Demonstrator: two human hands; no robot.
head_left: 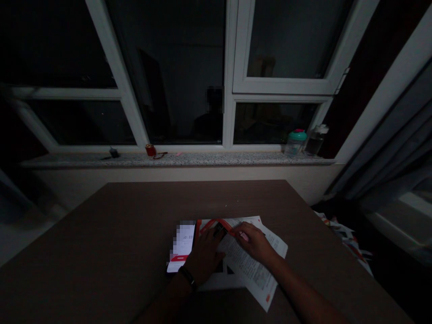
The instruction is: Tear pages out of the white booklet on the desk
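My left hand [206,253] lies flat with its fingers apart on printed papers, a dark band around its wrist. Between the two hands an orange-red strip [227,225] curves up along the top of the papers. The fingers of my right hand [254,239] are pinched at the right end of this strip; whether it is part of a page is too dim to tell. A small pinkish spot shows at those fingers. Under the right hand a printed sheet [261,274] lies slanted over other papers. Left of my left hand is a phone [184,240] with a bright screen, partly blurred out.
The brown table [135,225] reaches towards a granite windowsill [209,158]. On the sill stand a teal-lidded shaker bottle [295,143], a clear bottle [315,140] and a small red container [150,150]. A grey curtain [388,139] hangs at the right.
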